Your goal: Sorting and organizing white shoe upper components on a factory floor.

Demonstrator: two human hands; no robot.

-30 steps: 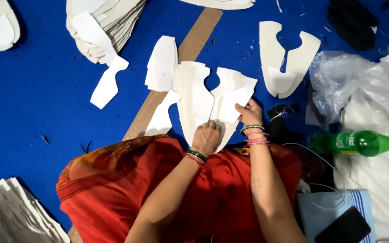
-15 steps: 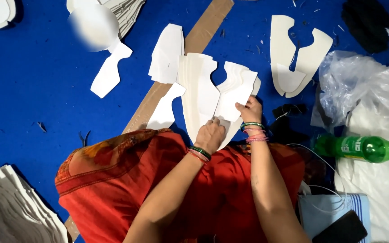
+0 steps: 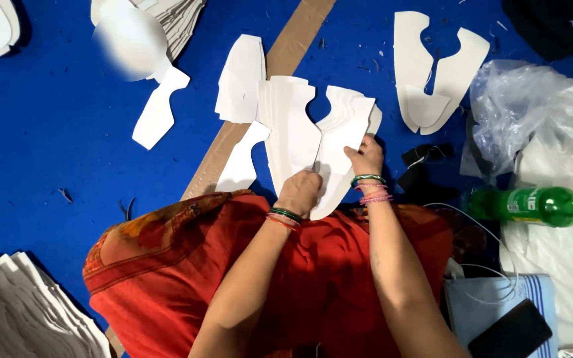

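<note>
From the head camera, looking straight down, I see my two bare hands working a fanned bundle of white cut-out pieces (image 3: pixel 313 142), flat shapes with a notched, shoe-upper outline, lying on a blue floor covering (image 3: pixel 54 152) just beyond my lap, which is draped in red-orange cloth (image 3: pixel 233 265). My left hand (image 3: pixel 300 192) rests on the lower edge of the bundle, its grip folded closed on the stack near the narrow bottom end. My right hand (image 3: pixel 366 156) pinches the right-hand leaf of the same bundle, fingers closed on its edge. The pieces in hand look squared up on the left side and splayed on the right, so I judge the gathering only partly done. Loose single pieces remain around it: one just left of the bundle (image 3: pixel 240 79), one lower left (image 3: pixel 241 162), one farther left (image 3: pixel 159 109), and a wide pair at upper right (image 3: pixel 432 73). A brown cardboard strip (image 3: pixel 260 99) runs diagonally under them. Finished-looking stacks sit at the lower left corner (image 3: pixel 14 311) and the top edge (image 3: pixel 180 16). To the right lie clear plastic sheeting (image 3: pixel 532 113), a green bottle (image 3: pixel 538 205) on its side, and a dark phone (image 3: pixel 512 331).
</note>
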